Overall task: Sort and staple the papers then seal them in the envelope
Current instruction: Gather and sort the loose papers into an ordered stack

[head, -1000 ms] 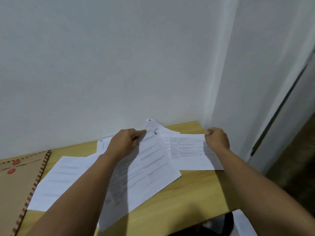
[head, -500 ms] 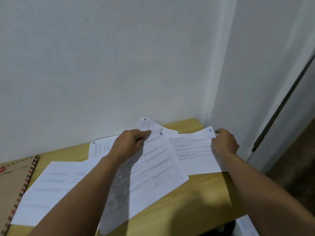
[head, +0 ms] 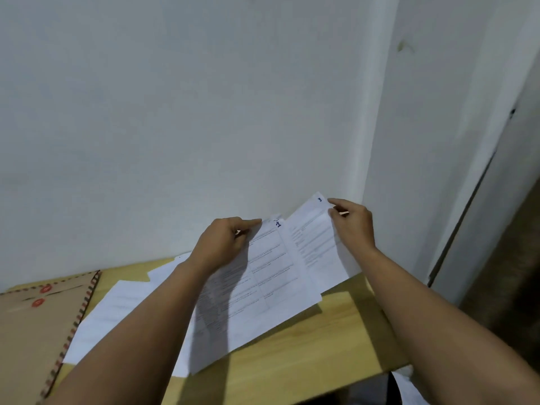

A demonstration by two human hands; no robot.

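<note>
My left hand [head: 223,244] pinches the top edge of a printed sheet marked 1 [head: 271,285], lifted off the wooden table [head: 321,352]; the corner of another sheet peeks out behind it. My right hand [head: 355,225] grips the upper right corner of a sheet marked 3 [head: 314,244], raised and tilted beside sheet 1. More white sheets [head: 117,311] lie flat under my left forearm. A brown envelope [head: 32,331] with a red-and-dark striped border and red string buttons lies at the left edge. No stapler is in view.
A white wall stands right behind the table, with a corner and a door frame [head: 467,200] to the right. The table's right edge [head: 388,331] ends just below my right forearm.
My right hand has lifted sheet 3 off the table and tilted it up. My left hand has raised sheet 1 too. The view has swung left, showing more of the envelope again.
</note>
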